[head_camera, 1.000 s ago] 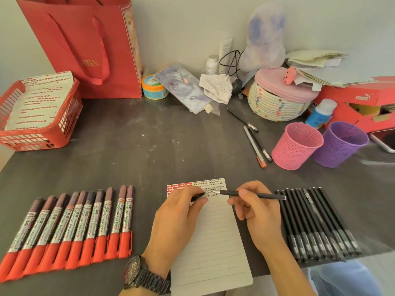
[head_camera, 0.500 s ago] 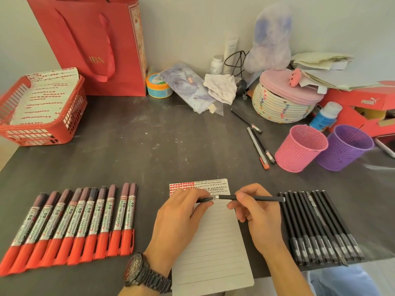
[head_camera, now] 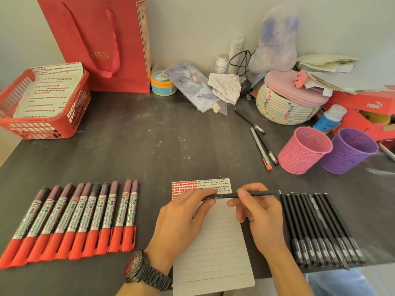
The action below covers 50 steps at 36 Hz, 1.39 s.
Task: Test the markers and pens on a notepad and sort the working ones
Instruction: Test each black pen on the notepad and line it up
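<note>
Head view: the left hand (head_camera: 183,218) pinches the left end of one black pen (head_camera: 252,195) between thumb and forefinger. The right hand (head_camera: 260,214) pinches its barrel, so the pen is held level above the top edge of the notepad (head_camera: 213,253), which lies at the middle of the table's (head_camera: 128,146) front edge. The pen is slim and matt black, and its cap appears seated. The notepad's top strip carries a block of red marks and rows of black scribble; the lines below are blank. Testing is therefore judged partly done. The red markers (head_camera: 70,223) lie in a row by the front left edge and the black pens (head_camera: 320,229) in a row by the front right edge. No pen shows in the pink cup (head_camera: 303,150) or the purple cup (head_camera: 346,150) toward the right edge, so sorting is judged outstanding.
</note>
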Each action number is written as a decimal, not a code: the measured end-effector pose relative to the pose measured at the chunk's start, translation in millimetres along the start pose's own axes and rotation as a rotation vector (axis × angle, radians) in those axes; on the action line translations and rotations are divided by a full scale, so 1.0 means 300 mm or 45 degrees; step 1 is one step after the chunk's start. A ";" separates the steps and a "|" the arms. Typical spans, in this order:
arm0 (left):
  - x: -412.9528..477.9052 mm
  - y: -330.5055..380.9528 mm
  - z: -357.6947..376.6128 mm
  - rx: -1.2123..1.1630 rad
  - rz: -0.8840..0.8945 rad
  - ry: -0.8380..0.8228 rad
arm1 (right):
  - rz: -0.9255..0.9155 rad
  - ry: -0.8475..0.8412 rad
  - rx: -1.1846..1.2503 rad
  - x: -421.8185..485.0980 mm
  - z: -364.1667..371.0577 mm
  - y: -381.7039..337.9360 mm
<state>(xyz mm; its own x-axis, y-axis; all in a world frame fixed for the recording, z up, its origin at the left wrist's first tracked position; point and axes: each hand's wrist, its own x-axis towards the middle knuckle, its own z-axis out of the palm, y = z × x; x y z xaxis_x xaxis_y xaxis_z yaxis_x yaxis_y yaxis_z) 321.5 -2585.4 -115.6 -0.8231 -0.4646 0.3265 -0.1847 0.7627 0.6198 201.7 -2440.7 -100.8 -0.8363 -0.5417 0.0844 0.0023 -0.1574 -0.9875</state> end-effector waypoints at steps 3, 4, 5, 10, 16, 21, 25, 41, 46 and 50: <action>0.002 -0.002 0.003 -0.005 -0.031 0.007 | 0.034 0.000 0.082 0.001 -0.003 0.000; 0.003 -0.002 0.001 -0.009 -0.038 0.006 | 0.034 -0.003 0.079 0.002 -0.005 -0.001; 0.004 -0.002 -0.001 -0.017 -0.041 0.006 | 0.028 -0.008 0.065 0.001 -0.006 0.000; 0.005 -0.003 -0.011 -0.077 -0.029 -0.008 | -0.040 -0.077 -0.078 -0.001 -0.004 -0.003; 0.005 -0.023 0.001 -0.249 -0.050 0.061 | -0.035 -0.097 -0.132 -0.001 0.000 -0.009; 0.000 -0.023 0.010 -0.213 0.014 0.039 | -0.049 -0.097 -0.180 0.000 0.000 -0.014; 0.000 -0.029 0.013 -0.170 0.041 0.059 | -0.042 -0.101 -0.240 -0.004 0.011 -0.018; 0.009 -0.049 0.049 0.331 0.154 0.031 | 0.091 0.123 -0.230 -0.004 0.018 -0.002; 0.014 -0.059 0.047 0.347 0.067 -0.061 | 0.170 0.275 -0.148 -0.011 -0.095 -0.085; 0.012 -0.059 0.043 0.327 0.051 -0.068 | 0.170 0.353 -0.413 -0.027 -0.258 -0.185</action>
<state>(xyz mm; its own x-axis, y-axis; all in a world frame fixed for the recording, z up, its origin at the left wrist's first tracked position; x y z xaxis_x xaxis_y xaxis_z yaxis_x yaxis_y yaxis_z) 314.8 -2594.8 -134.6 -0.8585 -0.4127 0.3044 -0.2761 0.8721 0.4039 165.9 -2363.5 -56.8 -0.9558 -0.2912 -0.0414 -0.0154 0.1900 -0.9817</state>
